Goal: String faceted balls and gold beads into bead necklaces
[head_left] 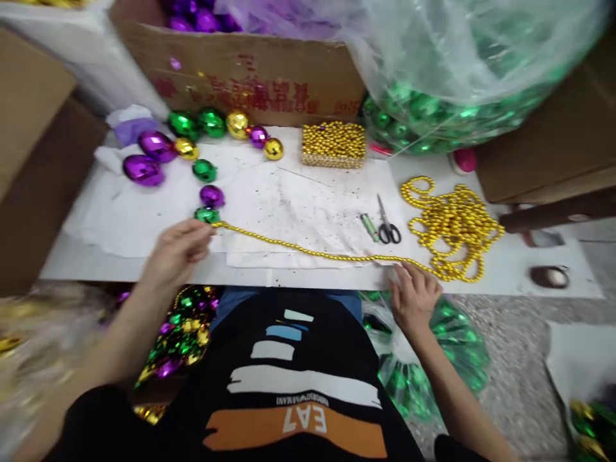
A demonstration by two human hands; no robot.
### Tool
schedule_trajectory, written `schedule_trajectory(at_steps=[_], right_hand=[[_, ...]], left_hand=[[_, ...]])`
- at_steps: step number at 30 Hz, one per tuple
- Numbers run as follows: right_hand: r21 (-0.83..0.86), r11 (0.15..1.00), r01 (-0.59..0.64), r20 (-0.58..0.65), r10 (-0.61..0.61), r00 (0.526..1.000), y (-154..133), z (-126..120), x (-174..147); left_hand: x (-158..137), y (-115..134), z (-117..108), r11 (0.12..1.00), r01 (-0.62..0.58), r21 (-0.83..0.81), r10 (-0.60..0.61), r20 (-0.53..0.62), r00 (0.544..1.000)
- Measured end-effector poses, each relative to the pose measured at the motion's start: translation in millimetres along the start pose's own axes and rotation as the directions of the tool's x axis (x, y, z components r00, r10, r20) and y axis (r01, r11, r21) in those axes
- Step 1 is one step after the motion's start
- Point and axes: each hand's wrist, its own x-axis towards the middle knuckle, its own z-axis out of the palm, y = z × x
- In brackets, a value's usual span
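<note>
A gold bead string (308,251) stretches across the front of the table between my two hands. My left hand (180,247) pinches its left end, close to a green ball (206,215). Farther along, my right hand (414,292) has its fingers closed on the string near the table's front edge. From there the string runs into a heap of gold beads (452,224) on the right. Scissors (386,224) with black handles lie beside a green lighter (369,227), between the string and the back. Shiny purple, green and gold balls (212,195) form a curved line at left.
A clear box of gold beads (333,146) stands at the back, before a cardboard box (255,77). A plastic bag of green balls (433,115) bulges over the back right. A dark brown cup-like object (549,276) sits at the right end.
</note>
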Motion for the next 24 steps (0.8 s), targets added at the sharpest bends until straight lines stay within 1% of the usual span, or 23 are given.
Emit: schedule_trajectory(at_steps=[1, 2, 3, 5, 7, 9, 12, 16, 19, 21, 24], right_hand=[[0.018, 1.000, -0.008, -0.009, 0.008, 1.000, -3, 5, 4], [0.035, 0.999, -0.010, -0.008, 0.010, 1.000, -5, 11, 8], [0.046, 0.999, -0.007, -0.001, 0.007, 1.000, -7, 16, 11], [0.044, 0.999, -0.009, 0.019, 0.008, 1.000, -12, 24, 16], [0.025, 0.999, -0.026, 0.031, 0.025, 0.999, -16, 28, 19], [-0.001, 0.999, -0.044, 0.034, 0.044, 0.998, -19, 28, 20], [-0.048, 0.998, -0.043, 0.039, 0.045, 0.998, -19, 21, 21], [-0.081, 0.996, -0.048, 0.036, 0.051, 0.998, -18, 6, 27], [-0.098, 0.994, -0.043, 0.000, 0.043, 0.999, -25, -3, 35], [-0.124, 0.992, 0.025, 0.004, -0.025, 1.000, -33, -5, 42], [-0.186, 0.965, 0.183, 0.093, -0.168, 0.981, -44, -3, 53]], left_hand=[[3, -15, 5, 0.998, 0.024, -0.055, -0.023, 0.032, 0.999], [7, -30, 7, 0.997, 0.040, -0.069, -0.035, 0.069, 0.997], [11, -44, 7, 0.997, 0.030, -0.066, -0.028, 0.041, 0.999], [19, -66, 4, 1.000, 0.005, -0.023, -0.005, 0.020, 1.000], [26, -79, -4, 0.998, -0.033, 0.058, 0.032, 0.007, 0.999], [31, -84, -14, 0.991, -0.060, 0.120, 0.060, 0.001, 0.998], [37, -85, -29, 0.988, -0.062, 0.145, 0.064, -0.009, 0.998], [37, -86, -46, 0.992, 0.003, 0.130, -0.003, -0.004, 1.000], [34, -86, -52, 0.995, 0.037, 0.095, -0.039, 0.020, 0.999], [31, -85, -54, 0.995, 0.030, 0.094, -0.033, 0.036, 0.999], [29, -83, -58, 0.991, 0.010, 0.136, -0.010, 0.000, 1.000]])
